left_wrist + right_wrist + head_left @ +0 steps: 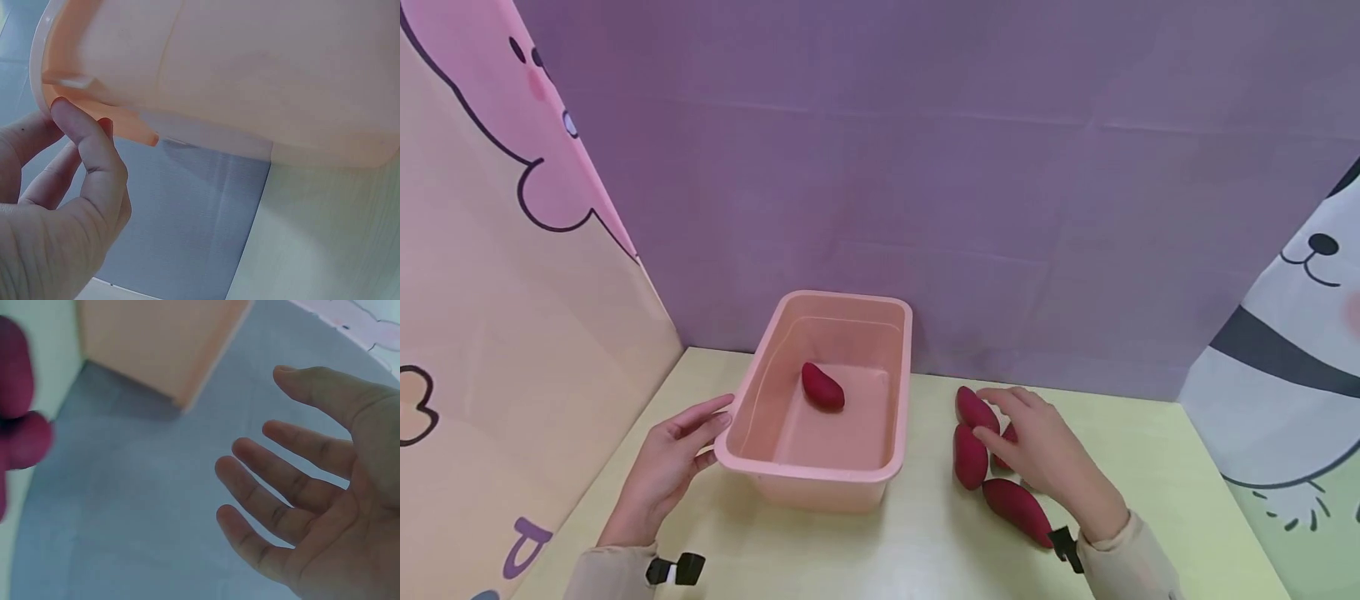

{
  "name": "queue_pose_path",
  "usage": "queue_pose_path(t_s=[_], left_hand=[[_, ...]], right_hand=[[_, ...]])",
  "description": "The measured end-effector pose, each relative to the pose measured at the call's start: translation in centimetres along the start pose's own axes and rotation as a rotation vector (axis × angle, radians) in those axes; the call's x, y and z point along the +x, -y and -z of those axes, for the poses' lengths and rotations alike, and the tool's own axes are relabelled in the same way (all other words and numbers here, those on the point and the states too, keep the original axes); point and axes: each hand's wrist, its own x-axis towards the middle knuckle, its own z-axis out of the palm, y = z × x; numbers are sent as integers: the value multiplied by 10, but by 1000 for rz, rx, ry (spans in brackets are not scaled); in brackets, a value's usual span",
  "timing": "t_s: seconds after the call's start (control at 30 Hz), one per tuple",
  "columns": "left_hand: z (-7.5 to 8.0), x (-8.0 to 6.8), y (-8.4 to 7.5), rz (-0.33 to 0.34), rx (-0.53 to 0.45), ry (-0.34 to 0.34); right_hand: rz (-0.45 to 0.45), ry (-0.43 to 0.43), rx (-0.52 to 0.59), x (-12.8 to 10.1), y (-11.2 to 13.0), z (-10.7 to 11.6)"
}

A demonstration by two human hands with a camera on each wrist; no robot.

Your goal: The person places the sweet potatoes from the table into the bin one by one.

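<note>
A pale yellow desk (925, 550) stood before a purple backdrop (970, 183), with cartoon-printed panels (497, 275) at both sides.

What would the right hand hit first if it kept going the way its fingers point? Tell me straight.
Most likely the sweet potatoes. The right hand points left with open fingers over the cluster, and the farthest sweet potato lies at its fingertips. Beyond that stands the pink tub. Whether the fingers already touch is unclear.

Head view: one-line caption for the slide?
Left hand touches the pink tub's rim, one sweet potato inside, while the open right hand reaches over the sweet potatoes on the table.
</note>
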Motion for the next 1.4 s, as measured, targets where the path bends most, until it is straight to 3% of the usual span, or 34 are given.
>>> queue_pose_path(t_s=[0.2,0.37,0.47,0.67,0.9,1.2,1.4], left_hand=[[2,0,2,-4,-3,-5],[2,0,3,0,7,-14],[2,1,3,0,8,-23],[1,2,3,-4,-1,-17],[1,0,4,0,-12,-9],[3,0,6,-7,-4,-11],[3,0,6,-10,-11,-9]], right_hand=[[-58,-105,58,-42,-24,-14],[-139,-197,44,-74,-45,-34],[-197,-211,43,-90,-57,-48],[-342,-138,73,-115,-70,-66],[-479,-10,174,-123,-78,-75],[-565,28,217,-123,-80,-84],[-537,22,218,-121,-82,-85]])
